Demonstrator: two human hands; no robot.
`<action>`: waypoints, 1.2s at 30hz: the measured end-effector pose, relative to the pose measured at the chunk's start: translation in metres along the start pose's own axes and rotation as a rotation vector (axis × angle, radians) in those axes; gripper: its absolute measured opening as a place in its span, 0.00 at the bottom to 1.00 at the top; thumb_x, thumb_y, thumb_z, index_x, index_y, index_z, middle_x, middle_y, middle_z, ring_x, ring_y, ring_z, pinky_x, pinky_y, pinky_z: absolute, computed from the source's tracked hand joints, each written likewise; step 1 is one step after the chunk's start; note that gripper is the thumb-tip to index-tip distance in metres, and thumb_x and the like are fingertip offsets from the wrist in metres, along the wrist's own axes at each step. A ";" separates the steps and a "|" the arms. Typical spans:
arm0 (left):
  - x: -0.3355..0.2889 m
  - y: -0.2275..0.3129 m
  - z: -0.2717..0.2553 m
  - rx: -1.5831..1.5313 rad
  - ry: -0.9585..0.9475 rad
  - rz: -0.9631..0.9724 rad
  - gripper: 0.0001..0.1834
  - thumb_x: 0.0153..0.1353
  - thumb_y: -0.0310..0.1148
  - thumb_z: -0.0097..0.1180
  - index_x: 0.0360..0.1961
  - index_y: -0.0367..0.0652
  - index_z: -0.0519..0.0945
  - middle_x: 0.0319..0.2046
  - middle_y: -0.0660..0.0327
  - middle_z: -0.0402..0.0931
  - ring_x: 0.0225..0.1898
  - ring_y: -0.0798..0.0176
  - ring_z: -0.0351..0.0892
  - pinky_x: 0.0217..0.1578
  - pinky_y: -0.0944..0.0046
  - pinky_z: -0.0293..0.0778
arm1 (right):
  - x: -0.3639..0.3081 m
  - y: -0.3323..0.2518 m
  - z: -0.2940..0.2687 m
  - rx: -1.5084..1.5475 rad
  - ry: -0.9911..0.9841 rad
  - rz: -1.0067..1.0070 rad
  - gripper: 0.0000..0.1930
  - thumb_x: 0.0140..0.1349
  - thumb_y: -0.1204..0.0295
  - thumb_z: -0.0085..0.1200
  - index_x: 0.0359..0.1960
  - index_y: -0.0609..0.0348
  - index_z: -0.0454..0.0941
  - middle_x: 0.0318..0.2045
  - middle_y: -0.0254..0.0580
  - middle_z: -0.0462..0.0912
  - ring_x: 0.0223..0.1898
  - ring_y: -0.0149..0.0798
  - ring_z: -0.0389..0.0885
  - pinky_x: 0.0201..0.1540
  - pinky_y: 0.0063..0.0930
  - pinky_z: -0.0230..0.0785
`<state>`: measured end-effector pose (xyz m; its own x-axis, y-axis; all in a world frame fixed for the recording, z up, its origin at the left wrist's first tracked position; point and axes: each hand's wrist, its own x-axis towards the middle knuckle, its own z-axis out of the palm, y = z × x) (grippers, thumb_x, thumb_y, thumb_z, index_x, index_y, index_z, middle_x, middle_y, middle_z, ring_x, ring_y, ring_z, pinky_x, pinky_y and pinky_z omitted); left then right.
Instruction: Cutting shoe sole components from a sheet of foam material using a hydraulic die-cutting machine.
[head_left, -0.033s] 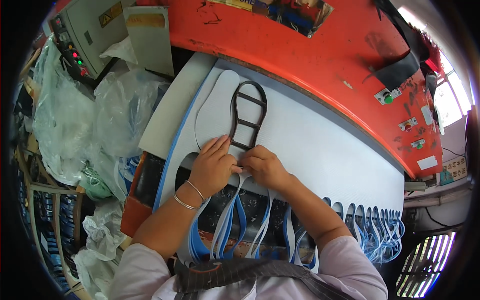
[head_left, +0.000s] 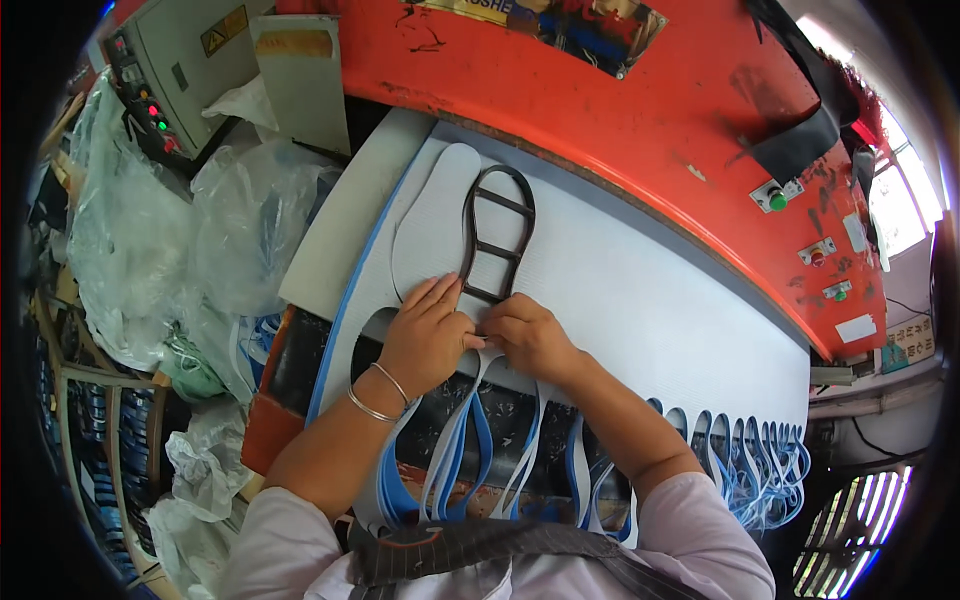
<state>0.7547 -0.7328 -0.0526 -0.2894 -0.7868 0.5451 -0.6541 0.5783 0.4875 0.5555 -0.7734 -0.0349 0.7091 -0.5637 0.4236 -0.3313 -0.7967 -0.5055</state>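
Red press (head_left: 560, 95) across the back, with 3 buttons (head_left: 777, 198) toward the right of its face; in front of it, a white sheet (head_left: 650, 270) with a blue side edge. On the sheet, just beside a sole (head_left: 435, 220) outlined by a curved cut, a black die (head_left: 497, 249): sole-shaped, 3 crossbars showing, rounded end toward the press, near end hidden among fingers. At that near end, 2 hands. Left hand (head_left: 425, 325): fingers straight and close together over the sole's lower part, thumb bent inward. Right hand (head_left: 530, 335): fingers curled at the die's near end; cannot tell whether pinching it or only pressing. Step in hand, by judgement: steadying the die beside the sole. To do it well, lay the die flat, set its side close along the cut without crossing it, and check for solid sheet under the near end, given the gaps in the front edge just below the hands. Nudge lightly from both sides rather than lifting; watch for tilt or overlap, likely to spoil the outline. Closer in, blue-and-white strips (head_left: 482, 428) looping from the front edge: best kept clear of the die. Farther out, plastic bags (head_left: 130, 240) at left and a control box (head_left: 180, 60) with lit lamps (head_left: 150, 109) at back left.
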 end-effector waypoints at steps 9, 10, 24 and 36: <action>0.005 0.008 -0.013 -0.084 0.023 -0.031 0.13 0.54 0.40 0.62 0.30 0.42 0.76 0.52 0.39 0.74 0.61 0.44 0.68 0.63 0.47 0.56 | 0.015 -0.011 -0.023 0.164 -0.060 0.129 0.11 0.48 0.79 0.63 0.34 0.61 0.79 0.34 0.44 0.78 0.38 0.47 0.77 0.41 0.35 0.72; -0.001 0.006 -0.013 -0.024 -0.053 -0.060 0.13 0.55 0.40 0.62 0.30 0.43 0.76 0.52 0.39 0.74 0.62 0.44 0.68 0.63 0.46 0.56 | 0.018 -0.011 -0.027 0.136 -0.228 0.146 0.10 0.49 0.78 0.62 0.35 0.60 0.80 0.35 0.44 0.78 0.39 0.48 0.77 0.42 0.35 0.72; 0.017 0.005 -0.013 -0.312 0.068 -0.126 0.21 0.55 0.45 0.64 0.41 0.42 0.74 0.49 0.40 0.76 0.55 0.42 0.74 0.64 0.46 0.55 | 0.125 0.050 -0.036 -0.540 -0.543 -0.203 0.27 0.41 0.75 0.64 0.48 0.44 0.81 0.53 0.36 0.76 0.57 0.40 0.71 0.68 0.44 0.55; 0.081 0.017 -0.021 0.223 -0.644 -0.342 0.20 0.57 0.50 0.57 0.33 0.40 0.81 0.29 0.51 0.82 0.31 0.48 0.82 0.36 0.53 0.76 | 0.062 0.027 -0.135 -0.333 0.474 0.246 0.10 0.49 0.77 0.62 0.34 0.59 0.77 0.28 0.44 0.80 0.30 0.47 0.80 0.33 0.34 0.72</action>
<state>0.7347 -0.7822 0.0140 -0.3516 -0.9240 -0.1504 -0.8863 0.2768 0.3714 0.5061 -0.8593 0.0787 0.2602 -0.7136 0.6504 -0.6795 -0.6139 -0.4017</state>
